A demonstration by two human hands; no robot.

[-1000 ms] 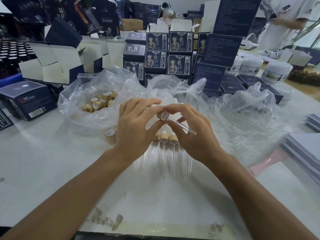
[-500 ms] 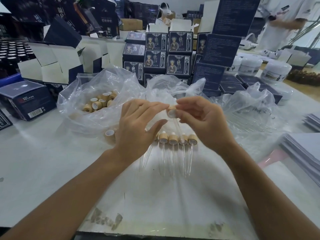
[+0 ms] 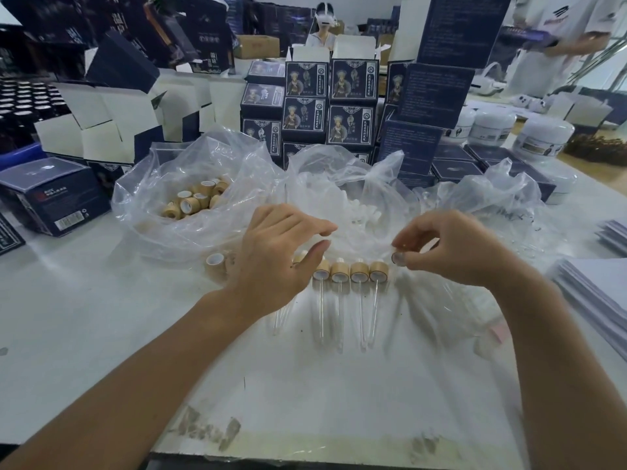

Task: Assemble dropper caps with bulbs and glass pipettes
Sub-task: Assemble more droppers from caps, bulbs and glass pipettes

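Behind the spread left hand [image 3: 271, 256], a clear bag [image 3: 142, 205] holds wooden caps [image 3: 195, 200]; the right hand [image 3: 451, 249] pinches a dropper [image 3: 397, 257].

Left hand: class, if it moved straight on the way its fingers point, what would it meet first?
Probably the clear plastic bag of white rubber bulbs, just beyond the left hand; depth is uncertain.

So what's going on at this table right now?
A person is assembling droppers. The right hand pinches a just-finished dropper at the right end of a row of finished droppers lying on the table. The left hand hovers open over the row's left end, holding nothing. A bag of wooden caps sits behind, with one loose cap beside it.
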